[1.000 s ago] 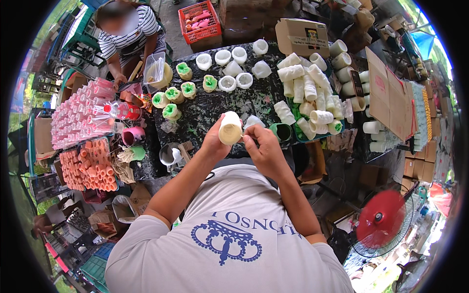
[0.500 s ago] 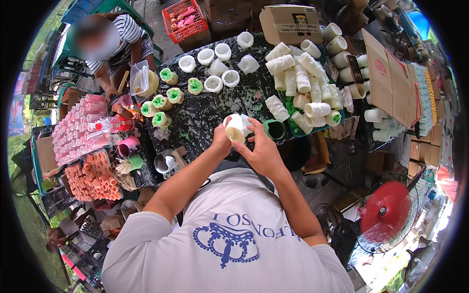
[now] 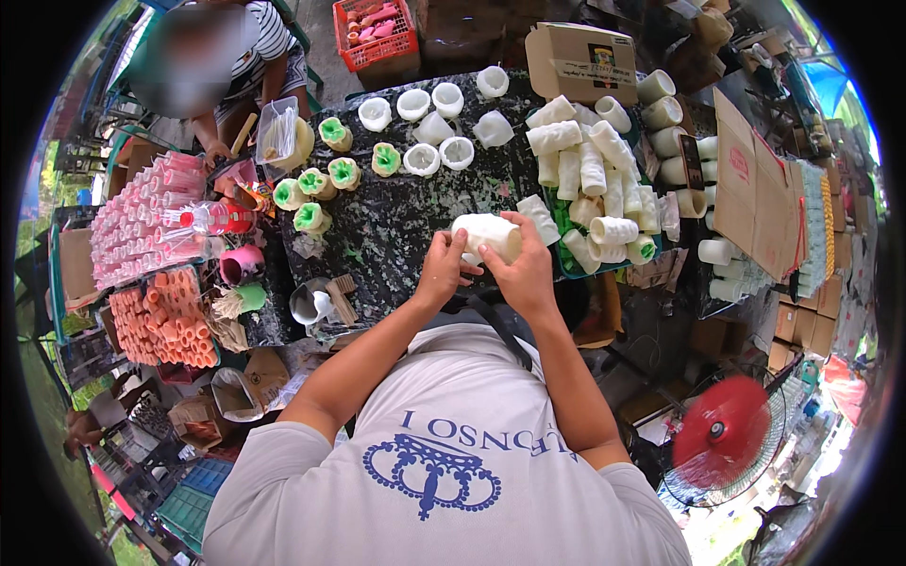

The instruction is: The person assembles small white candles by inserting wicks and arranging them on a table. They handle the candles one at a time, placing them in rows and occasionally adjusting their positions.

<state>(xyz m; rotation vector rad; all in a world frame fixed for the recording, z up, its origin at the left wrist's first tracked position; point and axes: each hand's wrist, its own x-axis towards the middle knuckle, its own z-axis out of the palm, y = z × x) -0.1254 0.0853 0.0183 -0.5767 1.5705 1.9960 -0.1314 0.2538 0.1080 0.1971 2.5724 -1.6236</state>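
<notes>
Both my hands are around a thick, off-white cylinder [image 3: 486, 236] with a waxy look, held sideways above the near edge of the black table [image 3: 406, 217]. My right hand [image 3: 522, 271] grips its right end, thumb on the near side and fingers over the top. At the other end, my left hand [image 3: 442, 272] has its index finger and thumb against it, the remaining fingers loosely curled. Just beyond my right hand lies a lumpy white cylinder [image 3: 538, 219]. Hollow white cups [image 3: 422, 158] and cream cylinders with green insides [image 3: 344, 173] stand farther off.
White cylinders [image 3: 590, 168] are heaped in a green tray on the right, with an upright cardboard sheet [image 3: 750, 179] beyond. Pink tubes [image 3: 151, 222] and orange pieces [image 3: 165, 321] fill the left side. A person [image 3: 269, 57] sits far left. A red fan [image 3: 722, 429] spins at lower right.
The cylinder has been turned from tilted, end toward me, to lying sideways, and moved slightly right. My right hand now wraps its right end. The view has shifted a little.
</notes>
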